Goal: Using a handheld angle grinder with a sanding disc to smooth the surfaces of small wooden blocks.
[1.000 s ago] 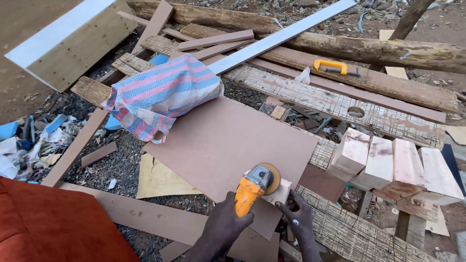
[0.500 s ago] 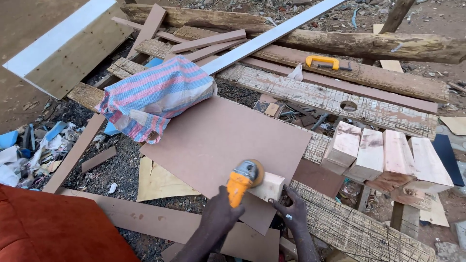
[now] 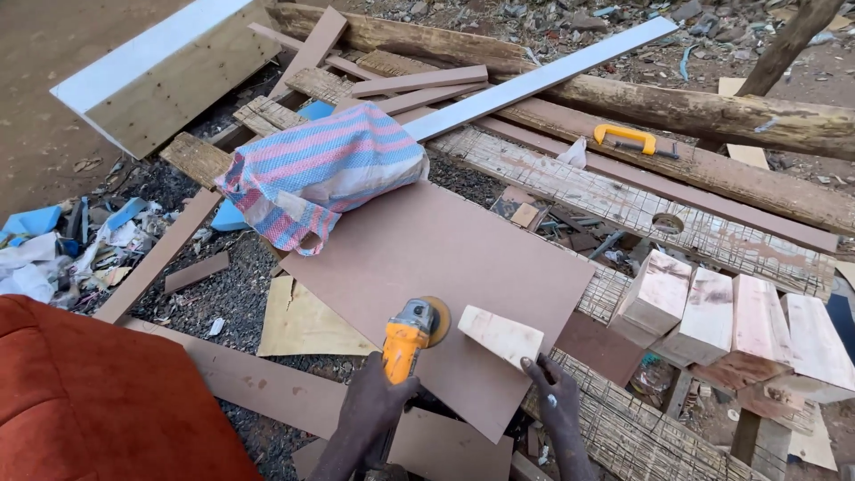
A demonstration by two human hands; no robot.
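Pale rectangular wooden block [image 3: 500, 336] sits tilted on the brown hardboard sheet [image 3: 445, 267], long axis running upper-left to lower-right. My right hand [image 3: 557, 396] has its fingers clamped on the near end. My left hand [image 3: 370, 414] grips the yellow angle grinder [image 3: 408, 337], disc pointing away, just beside the block. I judge sanding barely begun; faces look rough.
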